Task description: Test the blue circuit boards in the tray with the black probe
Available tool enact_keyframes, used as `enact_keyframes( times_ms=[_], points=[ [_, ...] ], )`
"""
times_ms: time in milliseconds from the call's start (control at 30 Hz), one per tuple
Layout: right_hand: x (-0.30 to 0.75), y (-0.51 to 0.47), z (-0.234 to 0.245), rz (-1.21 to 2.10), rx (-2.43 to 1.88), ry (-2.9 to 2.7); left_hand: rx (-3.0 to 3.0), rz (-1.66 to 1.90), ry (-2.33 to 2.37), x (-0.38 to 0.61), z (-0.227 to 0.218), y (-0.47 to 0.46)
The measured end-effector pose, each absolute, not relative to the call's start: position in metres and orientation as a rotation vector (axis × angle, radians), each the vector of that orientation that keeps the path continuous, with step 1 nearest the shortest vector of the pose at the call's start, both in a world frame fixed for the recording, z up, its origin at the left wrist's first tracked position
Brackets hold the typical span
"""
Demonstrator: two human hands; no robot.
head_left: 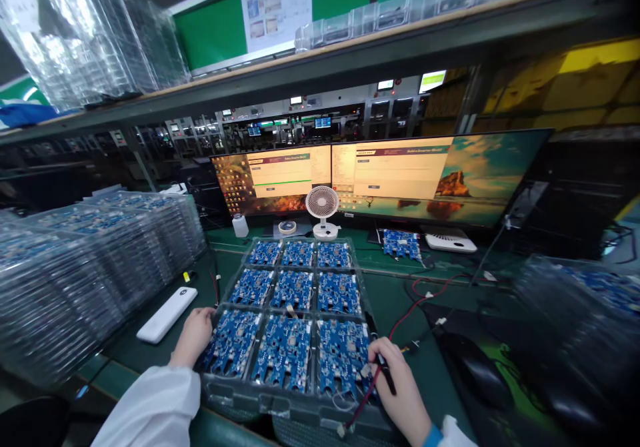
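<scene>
A clear plastic tray [306,403] lies in front of me with several blue circuit boards in a grid. My left hand [194,335] rests on the tray's left edge, fingers curled against the near-left board [231,343]. My right hand [400,385] is closed on a black probe with a red cable [419,301] and holds it against the near-right board [343,357].
Tall stacks of clear trays with boards stand at the left [75,267] and right [585,307]. A white flat device [167,313] lies left of the tray. Two monitors [380,173], a small white fan [323,211], a loose board [401,243] and a black mouse [475,367] surround it.
</scene>
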State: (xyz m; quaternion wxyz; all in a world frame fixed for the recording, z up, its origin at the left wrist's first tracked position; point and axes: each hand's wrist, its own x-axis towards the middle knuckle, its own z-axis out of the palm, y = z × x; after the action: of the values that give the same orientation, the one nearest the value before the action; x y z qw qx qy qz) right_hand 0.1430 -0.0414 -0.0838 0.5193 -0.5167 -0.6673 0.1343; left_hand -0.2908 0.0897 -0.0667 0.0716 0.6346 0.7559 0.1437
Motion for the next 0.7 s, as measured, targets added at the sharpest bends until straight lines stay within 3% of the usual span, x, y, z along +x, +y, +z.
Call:
enact_keyframes(
  times_ms=[200, 333, 400, 567, 700],
  points=[
    [0.155, -0.038, -0.078, 0.270, -1.230, -1.529, 1.937, 0.503, 2.475, -0.254, -0.053, 0.071],
    [0.162, -0.034, -0.081, 0.252, -1.211, -1.500, 2.101, 0.810, 1.687, -0.170, -0.026, 0.037],
    [0.163, -0.033, -0.082, 0.261, -1.204, -1.506, 1.990, 0.687, 1.332, -0.119, -0.016, 0.017],
    [0.166, -0.036, -0.081, 0.269, -1.189, -1.537, 1.678, 0.507, 0.935, -0.014, -0.017, -0.014],
    [0.167, -0.039, -0.078, 0.249, -1.181, -1.580, 1.427, 0.436, 0.882, 0.014, -0.030, -0.012]
  ],
)
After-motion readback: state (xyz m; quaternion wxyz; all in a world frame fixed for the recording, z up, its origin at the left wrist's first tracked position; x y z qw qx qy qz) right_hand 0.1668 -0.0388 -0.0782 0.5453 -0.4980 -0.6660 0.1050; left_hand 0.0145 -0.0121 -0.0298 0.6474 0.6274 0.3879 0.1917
